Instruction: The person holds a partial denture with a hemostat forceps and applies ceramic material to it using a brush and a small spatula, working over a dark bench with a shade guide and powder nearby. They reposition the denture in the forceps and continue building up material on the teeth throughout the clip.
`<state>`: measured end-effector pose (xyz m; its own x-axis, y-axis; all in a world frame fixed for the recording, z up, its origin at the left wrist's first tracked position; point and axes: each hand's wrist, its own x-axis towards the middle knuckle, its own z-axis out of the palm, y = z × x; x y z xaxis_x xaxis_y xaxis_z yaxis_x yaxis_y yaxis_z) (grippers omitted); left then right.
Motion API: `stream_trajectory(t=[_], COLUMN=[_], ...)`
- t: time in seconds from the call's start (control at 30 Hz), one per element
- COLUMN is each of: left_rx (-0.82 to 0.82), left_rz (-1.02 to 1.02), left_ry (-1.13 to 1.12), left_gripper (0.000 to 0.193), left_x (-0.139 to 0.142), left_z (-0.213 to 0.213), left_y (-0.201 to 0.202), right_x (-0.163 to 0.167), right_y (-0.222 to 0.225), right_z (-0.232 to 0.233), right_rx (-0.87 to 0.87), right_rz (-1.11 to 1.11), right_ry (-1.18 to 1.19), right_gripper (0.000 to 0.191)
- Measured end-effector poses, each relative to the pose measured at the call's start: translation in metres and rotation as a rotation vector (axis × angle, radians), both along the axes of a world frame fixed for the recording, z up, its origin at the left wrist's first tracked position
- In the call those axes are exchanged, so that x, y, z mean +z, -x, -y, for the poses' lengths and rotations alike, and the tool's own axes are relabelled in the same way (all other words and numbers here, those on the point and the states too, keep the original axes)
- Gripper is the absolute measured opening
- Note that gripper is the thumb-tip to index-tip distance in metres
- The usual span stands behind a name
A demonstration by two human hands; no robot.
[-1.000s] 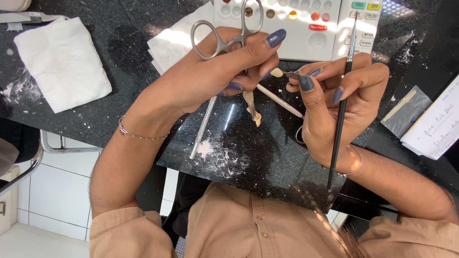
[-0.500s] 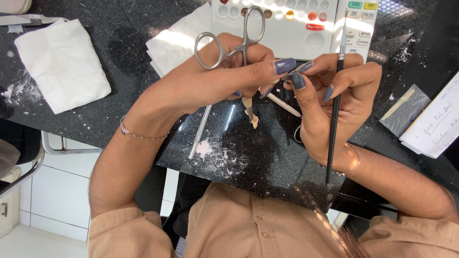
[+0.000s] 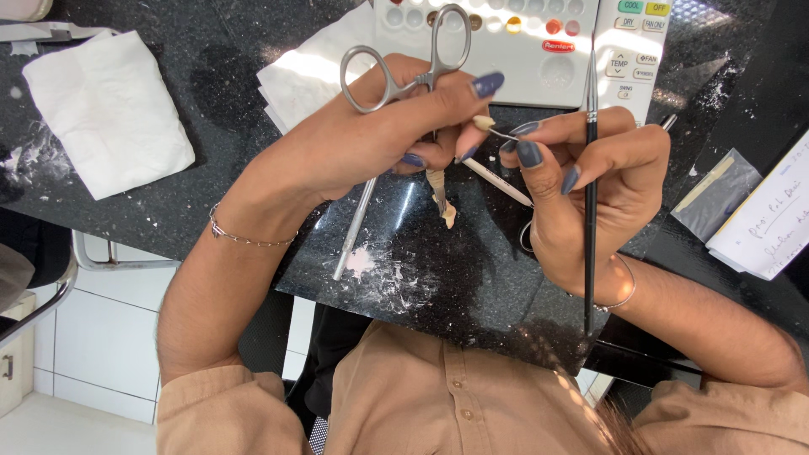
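From the head camera, the left hand grips a steel clamp, fingers wrapped around its handles; its tip pinches 1 small tooth piece just below that hand, over the black slab. The right hand pinches a thin brush and a fine tool, beside the clamp. The piece looks tiny, light and brittle, best held by the clamp only.

Open dark counter is lying between the folded white cloth on the far left and the left hand, while the white tray is blocking the far side and papers are crowding the right.
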<state>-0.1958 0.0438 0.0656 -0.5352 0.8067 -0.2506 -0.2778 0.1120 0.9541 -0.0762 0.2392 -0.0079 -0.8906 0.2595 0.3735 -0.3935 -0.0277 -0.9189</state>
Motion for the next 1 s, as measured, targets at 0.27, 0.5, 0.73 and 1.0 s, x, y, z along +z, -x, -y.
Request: stream_trajectory(t=[0.27,0.5,0.73,1.0], left_rx=[0.006,0.019,0.012,0.043], left_rz=[-0.115,-0.083,-0.102,-0.131], left_ry=[-0.076,-0.012,-0.017,-0.119], left_gripper=[0.045,0.038,0.041,0.018], left_x=[-0.0029,-0.0048,-0.007,-0.0034], left_z=[-0.0008,0.002,0.0022,0.0063], left_y=[-0.0016,-0.0013,0.0002,0.0048], right_x=[0.0037,0.0035,0.0037,0.0008], right_y=[0.0019,0.003,0.002,0.0031], right_z=[-0.0028,-0.0037,-0.0008,0.003], right_rx=[0.03,0.06,0.042,-0.051], right_rz=[-0.013,-0.02,-0.045,-0.089], right_ry=[-0.064,-0.092,-0.082,0.026], right_gripper=[0.03,0.028,0.027,0.024])
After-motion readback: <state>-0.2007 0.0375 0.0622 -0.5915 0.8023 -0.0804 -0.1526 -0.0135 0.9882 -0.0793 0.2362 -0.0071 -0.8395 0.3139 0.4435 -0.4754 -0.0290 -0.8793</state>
